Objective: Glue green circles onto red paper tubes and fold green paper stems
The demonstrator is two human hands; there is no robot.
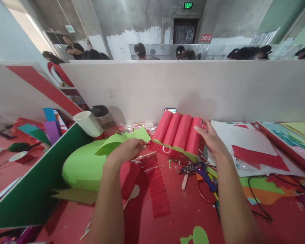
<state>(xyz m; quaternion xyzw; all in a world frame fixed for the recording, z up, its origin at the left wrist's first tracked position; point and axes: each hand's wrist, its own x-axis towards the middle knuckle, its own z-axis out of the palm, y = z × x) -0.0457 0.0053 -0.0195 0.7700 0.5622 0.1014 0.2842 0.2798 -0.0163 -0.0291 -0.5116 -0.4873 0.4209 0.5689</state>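
A row of several red paper rolls point(177, 131), joined side by side with a yellow-green strip along the near edge, is tilted up at the middle of the table. My right hand point(210, 137) grips its right end, thumb in front and the other fingers partly hidden behind. At the lower left corner of the rolls, my left hand point(128, 150) has its fingers drawn together; whatever is between them is hidden. Light green paper point(117, 139) lies curled beside that hand. A pleated red crepe strip point(156, 189) stretches over the table below the rolls.
A blue glue gun point(202, 171) lies among tools right of centre. White and red paper sheets point(246, 139) are stacked farther right. On the left stand a green board point(33, 189), a large green paper roll point(83, 166) and a white cup point(88, 123). A white partition point(147, 88) closes the back.
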